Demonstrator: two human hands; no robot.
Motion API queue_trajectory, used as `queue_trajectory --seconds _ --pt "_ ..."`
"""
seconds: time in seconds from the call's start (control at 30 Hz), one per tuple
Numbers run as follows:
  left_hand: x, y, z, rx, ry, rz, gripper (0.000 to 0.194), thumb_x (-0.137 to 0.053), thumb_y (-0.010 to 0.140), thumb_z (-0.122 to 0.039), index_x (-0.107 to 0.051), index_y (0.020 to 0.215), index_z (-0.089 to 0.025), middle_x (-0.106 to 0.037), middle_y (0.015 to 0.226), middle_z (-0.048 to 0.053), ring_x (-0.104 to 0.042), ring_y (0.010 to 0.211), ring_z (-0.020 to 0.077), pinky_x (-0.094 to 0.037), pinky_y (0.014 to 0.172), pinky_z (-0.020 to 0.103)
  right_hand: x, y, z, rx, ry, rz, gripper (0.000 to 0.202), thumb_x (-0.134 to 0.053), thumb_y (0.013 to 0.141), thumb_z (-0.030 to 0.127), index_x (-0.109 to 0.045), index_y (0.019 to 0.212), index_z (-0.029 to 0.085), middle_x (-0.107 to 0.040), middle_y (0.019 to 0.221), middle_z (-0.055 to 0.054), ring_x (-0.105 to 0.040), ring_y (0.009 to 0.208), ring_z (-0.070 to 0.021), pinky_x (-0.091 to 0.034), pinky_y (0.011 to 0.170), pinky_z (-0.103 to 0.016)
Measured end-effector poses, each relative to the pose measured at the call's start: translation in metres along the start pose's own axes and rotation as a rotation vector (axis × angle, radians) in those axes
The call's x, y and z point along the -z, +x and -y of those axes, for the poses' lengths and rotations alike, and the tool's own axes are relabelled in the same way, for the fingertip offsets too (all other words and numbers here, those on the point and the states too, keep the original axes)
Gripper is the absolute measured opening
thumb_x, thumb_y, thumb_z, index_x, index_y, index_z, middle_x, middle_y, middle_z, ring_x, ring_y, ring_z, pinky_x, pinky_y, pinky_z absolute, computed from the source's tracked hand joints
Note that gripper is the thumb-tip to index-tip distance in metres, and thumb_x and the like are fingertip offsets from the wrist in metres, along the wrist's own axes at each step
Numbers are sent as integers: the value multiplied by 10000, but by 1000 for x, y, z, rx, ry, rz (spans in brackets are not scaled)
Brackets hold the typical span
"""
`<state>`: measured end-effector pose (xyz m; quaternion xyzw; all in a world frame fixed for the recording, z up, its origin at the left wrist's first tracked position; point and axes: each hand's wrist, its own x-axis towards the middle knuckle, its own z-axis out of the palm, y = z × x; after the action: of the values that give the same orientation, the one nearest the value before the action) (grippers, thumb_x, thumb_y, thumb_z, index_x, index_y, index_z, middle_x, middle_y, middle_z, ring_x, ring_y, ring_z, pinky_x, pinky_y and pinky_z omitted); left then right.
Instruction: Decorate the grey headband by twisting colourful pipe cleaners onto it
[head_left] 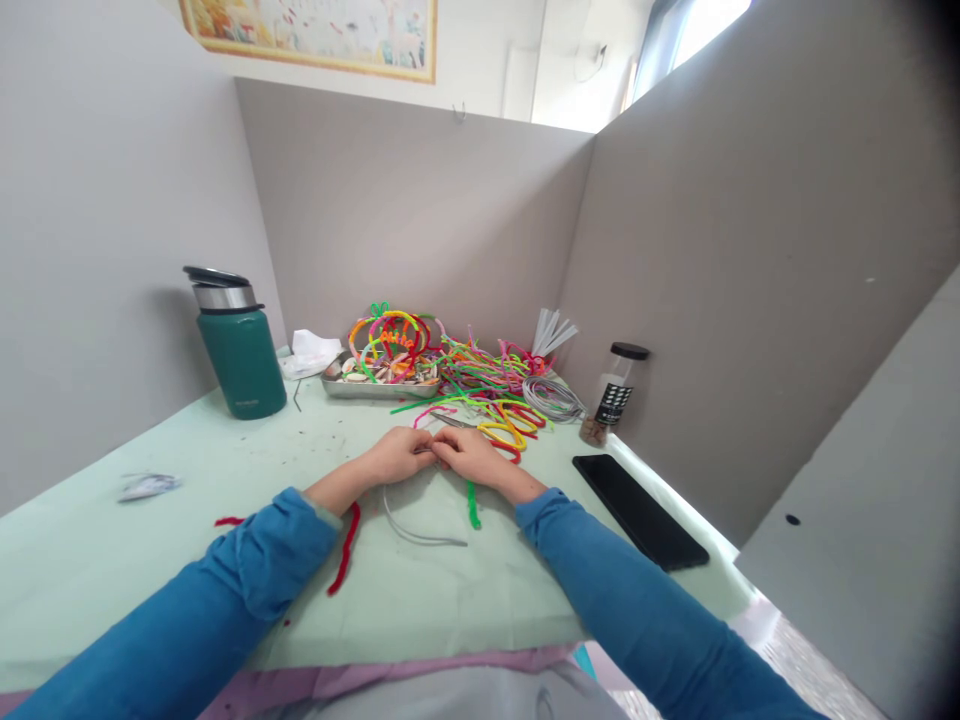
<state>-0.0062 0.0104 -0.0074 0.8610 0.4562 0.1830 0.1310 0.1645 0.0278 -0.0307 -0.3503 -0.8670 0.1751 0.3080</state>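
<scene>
My left hand (397, 456) and my right hand (471, 455) meet over the middle of the table, thumbs and fingertips pinched together. A thin grey wire (420, 538) runs between the fingertips and hangs in a curve below my left hand onto the cloth. The pinched part is mostly hidden by the fingers. A red pipe cleaner (345, 550) lies beside my left wrist, and a short green pipe cleaner (473, 506) pokes out under my right hand. Just beyond the fingers are scissors (504, 436) with yellow-and-red handles and a pink pipe cleaner (431, 412).
At the back stand a metal tray (382, 390) with pipe-cleaner shapes, a pile of coloured pipe cleaners (487, 368) and a wire coil (553, 398). A green bottle (244, 360) is left; a clear jar (615, 395) and black phone (640, 510) are right. Grey partitions (405, 200) enclose the table.
</scene>
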Motion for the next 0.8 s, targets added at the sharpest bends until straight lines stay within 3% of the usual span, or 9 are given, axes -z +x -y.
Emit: queue_trajectory --seconds 0.8 --pt "0 0 1 -7 -2 1 275 -440 776 -369 -639 806 -181 -646 739 -1 -540 680 134 -373 598 199 0 -1 0 -20 1 -2 229 -438 865 304 -635 874 188 -594 687 0 -496 645 -112 -333 589 -214"
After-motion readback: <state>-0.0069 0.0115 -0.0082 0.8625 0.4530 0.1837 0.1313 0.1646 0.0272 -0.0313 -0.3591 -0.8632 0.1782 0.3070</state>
